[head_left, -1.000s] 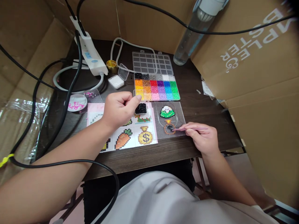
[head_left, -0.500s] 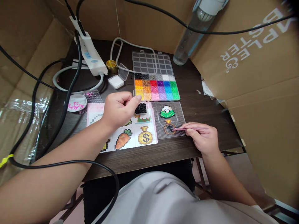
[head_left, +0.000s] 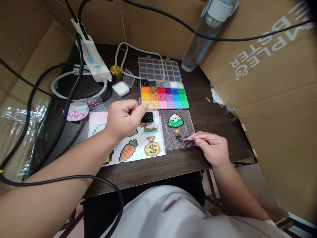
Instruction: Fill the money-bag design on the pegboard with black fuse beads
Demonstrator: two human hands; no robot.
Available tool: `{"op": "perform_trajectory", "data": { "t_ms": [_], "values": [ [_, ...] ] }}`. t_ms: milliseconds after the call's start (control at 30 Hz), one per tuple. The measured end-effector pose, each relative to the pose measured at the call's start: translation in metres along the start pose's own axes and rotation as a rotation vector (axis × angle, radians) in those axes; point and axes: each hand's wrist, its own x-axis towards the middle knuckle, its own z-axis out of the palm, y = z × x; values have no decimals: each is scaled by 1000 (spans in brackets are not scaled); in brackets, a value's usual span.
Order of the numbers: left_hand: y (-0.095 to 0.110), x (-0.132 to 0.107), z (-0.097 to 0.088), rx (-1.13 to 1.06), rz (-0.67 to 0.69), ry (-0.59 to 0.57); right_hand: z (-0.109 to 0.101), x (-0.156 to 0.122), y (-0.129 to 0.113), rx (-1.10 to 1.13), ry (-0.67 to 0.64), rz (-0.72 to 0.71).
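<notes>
My left hand (head_left: 121, 119) is closed on a small clear box of black beads (head_left: 147, 117), its lid raised. The box is over the upper right of a printed pattern sheet (head_left: 141, 148), which shows a carrot and a money bag. In my right hand (head_left: 215, 148) is a pair of pink tweezers (head_left: 200, 138), pinched between thumb and fingers. The tips reach the brown-outlined bead money bag (head_left: 178, 138) on a clear pegboard (head_left: 164, 144); dark beads lie inside that outline. Just above it on the board sits a bead rice ball (head_left: 175, 121) in white and green.
Behind the board stands an open bead organizer (head_left: 164, 96) full of colours. Left of it are a small box of white beads (head_left: 121, 88), a dish of pink beads (head_left: 76, 111) and a power strip (head_left: 95, 62). A water bottle (head_left: 200, 46) leans at the back; black cables cross the left side.
The whole view has shifted slightly. Both hands keep their grips, and the tweezer tips stay at the bead money bag with little visible movement.
</notes>
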Motion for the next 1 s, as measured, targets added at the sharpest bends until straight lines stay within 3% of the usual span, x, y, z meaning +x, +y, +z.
{"op": "perform_trajectory", "data": {
  "t_ms": [1000],
  "values": [
    [1,0,0,-10,10,0,-1,-1,2,11,-19,-9]
  ]
}}
